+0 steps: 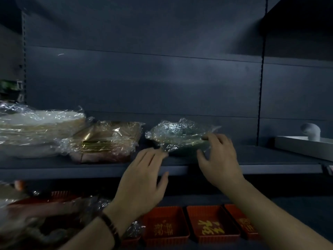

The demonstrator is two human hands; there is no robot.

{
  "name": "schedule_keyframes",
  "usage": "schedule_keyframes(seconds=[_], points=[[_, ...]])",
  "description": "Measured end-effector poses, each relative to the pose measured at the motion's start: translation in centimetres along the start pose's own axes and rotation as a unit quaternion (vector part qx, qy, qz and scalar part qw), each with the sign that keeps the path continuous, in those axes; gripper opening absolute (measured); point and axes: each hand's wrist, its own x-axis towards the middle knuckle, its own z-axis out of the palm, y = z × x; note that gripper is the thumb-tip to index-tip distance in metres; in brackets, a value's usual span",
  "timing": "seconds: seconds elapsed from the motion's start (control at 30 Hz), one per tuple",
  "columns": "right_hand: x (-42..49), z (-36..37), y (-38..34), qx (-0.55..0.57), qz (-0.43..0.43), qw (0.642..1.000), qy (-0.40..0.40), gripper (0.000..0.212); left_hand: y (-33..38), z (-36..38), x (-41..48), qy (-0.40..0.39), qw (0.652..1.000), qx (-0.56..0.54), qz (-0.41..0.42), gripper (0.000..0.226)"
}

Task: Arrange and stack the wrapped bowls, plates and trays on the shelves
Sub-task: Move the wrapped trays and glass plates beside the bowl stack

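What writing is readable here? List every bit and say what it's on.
Left red tray: gold Chinese characters, upside down, too blurred to quote.
Middle red tray: the same, unreadable.
Right red tray: gold characters, partly hidden, unreadable.
Wrapped stacks on the upper shelf: no lettering visible.
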Motion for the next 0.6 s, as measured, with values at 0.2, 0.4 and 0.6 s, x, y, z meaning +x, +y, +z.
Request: schedule_keyframes(seconds=[0.2, 0.4, 0.6], points=[[-9.6, 2.9, -3.5, 0.112, -0.057, 0.986, -0.108, 0.019, -5.1, 0.6, -11.6, 0.090, 0.994, -0.008, -0.066, 0.018], [-16.3, 10.6, -4.8, 0.120, 0.048, 0.934, -0.334, 0.009, -8.7, 3.9, -19.2, 0.090, 0.935, -0.060, -0.338, 0.044], [-19.1, 17.6, -5.6, 0.182, 0.123, 0.899, -0.379, 0.030, -12.7, 5.9, -23.3, 0.004, 0.904, -0.078, -0.420, 0.053]])
